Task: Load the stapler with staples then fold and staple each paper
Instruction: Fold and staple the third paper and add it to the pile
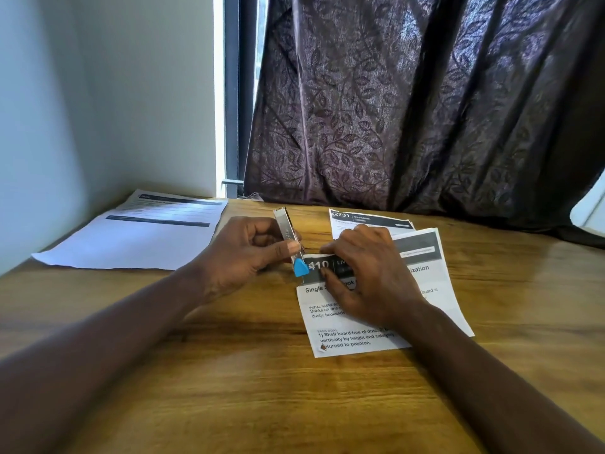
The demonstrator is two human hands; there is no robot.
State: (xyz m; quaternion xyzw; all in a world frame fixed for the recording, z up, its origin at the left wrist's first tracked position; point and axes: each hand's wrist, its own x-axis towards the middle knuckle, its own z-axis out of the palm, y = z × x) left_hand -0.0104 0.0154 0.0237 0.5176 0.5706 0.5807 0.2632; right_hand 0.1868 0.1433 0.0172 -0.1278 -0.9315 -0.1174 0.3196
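Observation:
My left hand [244, 250] grips a small silver stapler [287, 231] with a blue tip [300, 268], held tilted, blue end down at the top left corner of a folded printed paper [353, 335]. My right hand [366, 273] lies flat on that folded paper and pinches its upper edge beside the stapler. A second folded sheet [435, 283] lies partly under it on the right. Another printed paper [370, 221] sits just behind my right hand. An unfolded sheet [137, 237] rests at the far left.
The wooden table [248, 381] runs to a white wall [98, 93] on the left. A dark leaf-patterned curtain [425, 109] hangs behind the table, beside a window frame [233, 93].

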